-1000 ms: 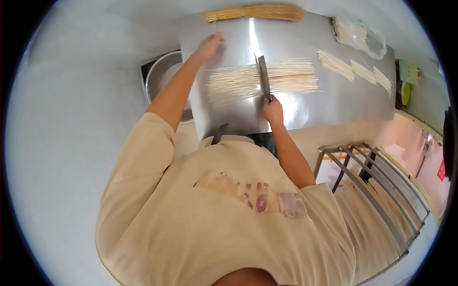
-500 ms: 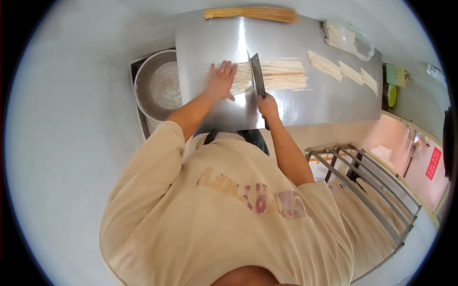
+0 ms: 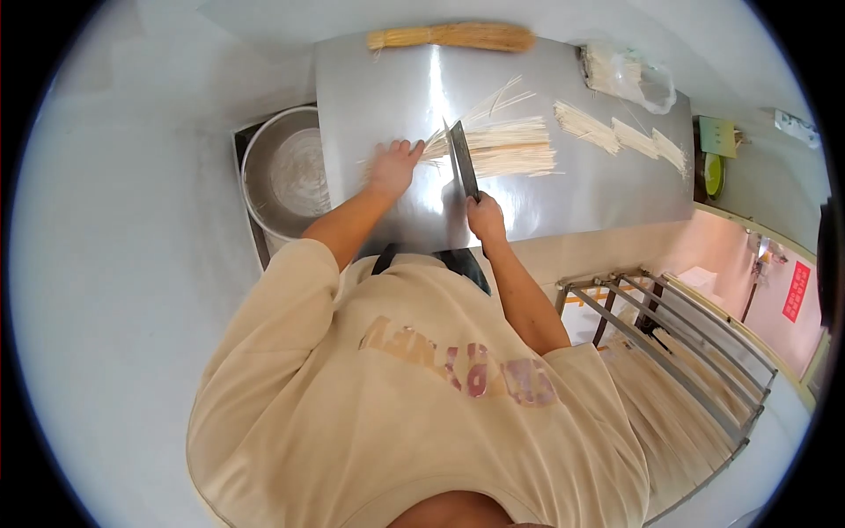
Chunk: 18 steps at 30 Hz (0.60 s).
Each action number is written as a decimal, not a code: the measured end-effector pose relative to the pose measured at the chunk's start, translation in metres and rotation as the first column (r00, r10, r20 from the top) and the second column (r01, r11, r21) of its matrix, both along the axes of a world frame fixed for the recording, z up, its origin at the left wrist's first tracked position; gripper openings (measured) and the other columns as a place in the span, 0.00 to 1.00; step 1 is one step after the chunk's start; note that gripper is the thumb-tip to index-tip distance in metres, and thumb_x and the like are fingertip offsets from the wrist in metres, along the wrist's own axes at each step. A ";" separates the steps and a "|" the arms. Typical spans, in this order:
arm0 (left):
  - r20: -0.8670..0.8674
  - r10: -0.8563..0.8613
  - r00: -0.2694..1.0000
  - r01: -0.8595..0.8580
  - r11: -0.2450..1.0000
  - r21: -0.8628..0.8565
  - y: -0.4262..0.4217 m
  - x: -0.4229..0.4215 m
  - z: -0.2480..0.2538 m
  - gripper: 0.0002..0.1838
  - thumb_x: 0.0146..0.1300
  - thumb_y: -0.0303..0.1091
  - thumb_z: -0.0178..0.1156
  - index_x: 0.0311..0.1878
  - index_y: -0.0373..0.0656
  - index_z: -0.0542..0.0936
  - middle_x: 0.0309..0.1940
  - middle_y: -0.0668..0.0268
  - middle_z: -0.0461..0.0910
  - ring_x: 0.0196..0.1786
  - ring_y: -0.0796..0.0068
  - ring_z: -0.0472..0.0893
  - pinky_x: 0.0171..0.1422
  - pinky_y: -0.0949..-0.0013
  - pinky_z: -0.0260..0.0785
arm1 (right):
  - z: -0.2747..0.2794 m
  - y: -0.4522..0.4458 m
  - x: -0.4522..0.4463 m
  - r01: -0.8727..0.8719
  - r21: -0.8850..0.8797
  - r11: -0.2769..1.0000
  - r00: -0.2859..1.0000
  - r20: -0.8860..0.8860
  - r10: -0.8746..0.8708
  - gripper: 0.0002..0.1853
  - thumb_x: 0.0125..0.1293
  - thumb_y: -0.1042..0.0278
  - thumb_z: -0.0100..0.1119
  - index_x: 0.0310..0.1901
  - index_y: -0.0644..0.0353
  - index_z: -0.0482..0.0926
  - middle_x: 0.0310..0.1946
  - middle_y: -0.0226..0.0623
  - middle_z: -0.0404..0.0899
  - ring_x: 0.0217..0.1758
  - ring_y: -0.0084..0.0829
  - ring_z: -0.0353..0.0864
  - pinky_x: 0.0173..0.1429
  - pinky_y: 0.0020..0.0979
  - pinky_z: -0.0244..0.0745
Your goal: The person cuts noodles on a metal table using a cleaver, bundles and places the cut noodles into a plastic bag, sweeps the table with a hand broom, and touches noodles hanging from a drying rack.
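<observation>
A bundle of dried noodles [image 3: 515,145] lies across the steel table, a few loose strands fanning out toward the far side. My left hand [image 3: 393,167] is closed around the bundle's left end, which narrows toward the fingers. In my right hand [image 3: 486,218] is the handle of a cleaver [image 3: 464,158]. Its dark blade stands across the noodles, just right of my left hand; whether the edge touches the table cannot be seen. Shorter noodle bundles [image 3: 587,128] lie in a slanting row to the right.
A straw brush [image 3: 451,36] lies along the far edge of the steel table [image 3: 581,198]. At the back right is a clear plastic bag [image 3: 654,86] with noodles. A large metal pot [image 3: 255,176] stands left of the table, and a metal rack [image 3: 704,374] stands at my right.
My left hand has gone from spread flat on the noodles to closed around their left end. Some strands now fan out at the far side. The whole view has shifted slightly.
</observation>
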<state>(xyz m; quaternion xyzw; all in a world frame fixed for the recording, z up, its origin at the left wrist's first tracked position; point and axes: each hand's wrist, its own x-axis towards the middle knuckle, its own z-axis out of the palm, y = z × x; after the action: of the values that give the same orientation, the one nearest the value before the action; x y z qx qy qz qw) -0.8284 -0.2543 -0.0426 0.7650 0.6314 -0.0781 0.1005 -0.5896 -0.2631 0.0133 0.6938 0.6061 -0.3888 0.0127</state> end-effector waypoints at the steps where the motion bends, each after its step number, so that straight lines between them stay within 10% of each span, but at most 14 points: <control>1: 0.003 0.001 1.000 -0.001 1.000 0.007 0.001 -0.001 -0.002 0.35 0.65 0.31 0.54 0.78 0.53 0.64 0.53 0.65 0.75 0.57 0.67 0.74 0.57 0.52 0.64 | 0.005 0.004 -0.001 -0.001 0.007 1.000 1.000 0.003 0.001 0.19 0.72 0.58 0.52 0.49 0.68 0.82 0.45 0.61 0.84 0.53 0.61 0.82 0.59 0.51 0.75; 16: 0.059 -0.058 0.997 0.050 0.991 0.127 0.003 -0.004 -0.009 0.26 0.66 0.32 0.53 0.69 0.53 0.71 0.49 0.66 0.77 0.54 0.67 0.78 0.58 0.54 0.72 | -0.028 0.039 -0.033 -0.011 0.043 0.999 0.999 0.033 0.010 0.20 0.71 0.59 0.53 0.51 0.69 0.82 0.45 0.64 0.83 0.54 0.61 0.82 0.60 0.51 0.75; 18: 0.050 -0.123 0.991 0.122 0.992 0.016 0.011 -0.008 -0.010 0.29 0.65 0.32 0.53 0.72 0.50 0.68 0.50 0.64 0.76 0.51 0.65 0.79 0.44 0.64 0.78 | -0.025 0.039 -0.034 -0.003 0.041 0.999 0.998 0.056 0.000 0.20 0.71 0.59 0.53 0.51 0.69 0.82 0.45 0.64 0.83 0.54 0.61 0.82 0.60 0.51 0.75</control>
<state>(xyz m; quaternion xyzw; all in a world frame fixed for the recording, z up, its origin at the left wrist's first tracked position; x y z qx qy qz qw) -0.8361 -0.2434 -0.0526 0.8047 0.5809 -0.0604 0.1068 -0.6240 -0.2245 -0.0115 0.7040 0.6139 -0.3568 0.0156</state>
